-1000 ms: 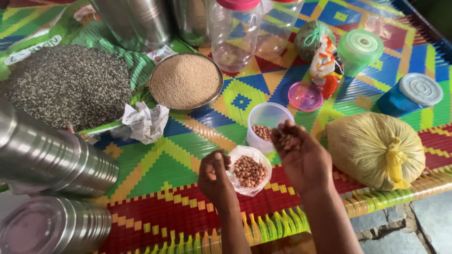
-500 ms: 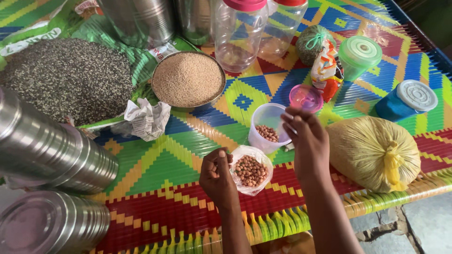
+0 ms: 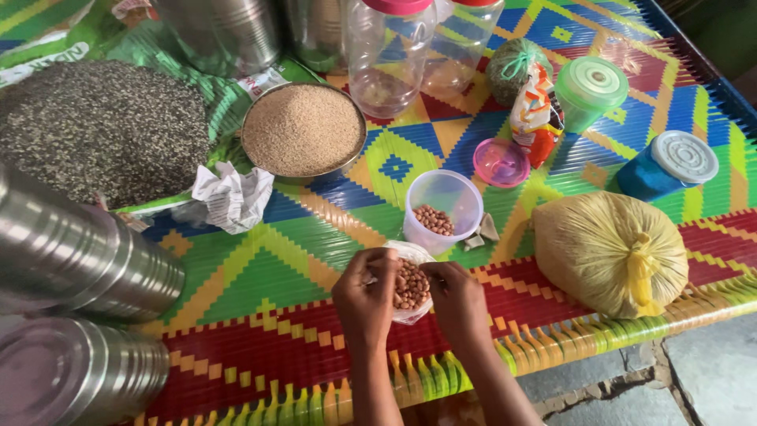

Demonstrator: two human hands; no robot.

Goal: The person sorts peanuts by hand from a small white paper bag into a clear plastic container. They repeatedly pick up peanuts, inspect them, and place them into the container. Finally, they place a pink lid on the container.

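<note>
My left hand (image 3: 364, 293) grips the left side of a small clear plastic bag of peanuts (image 3: 410, 285) resting on the woven mat. At the bag's right edge, my right hand (image 3: 456, 297) has its fingertips in the peanuts. Just behind the bag stands a small clear plastic cup (image 3: 441, 210) with a few peanuts at its bottom. Its pink lid (image 3: 500, 162) lies further back to the right.
A steel bowl of tan grain (image 3: 302, 130), a heap of dark seeds (image 3: 98, 130) on a green sheet, steel containers (image 3: 79, 260) at left, clear jars (image 3: 388, 55), a tied yellow bag (image 3: 611, 252), green (image 3: 591, 91) and blue (image 3: 666, 164) lidded tubs. The mat's near edge (image 3: 473, 371) drops off.
My right hand has come back from above the plastic cup down to the bag of peanuts. The left hand has stayed on the bag.
</note>
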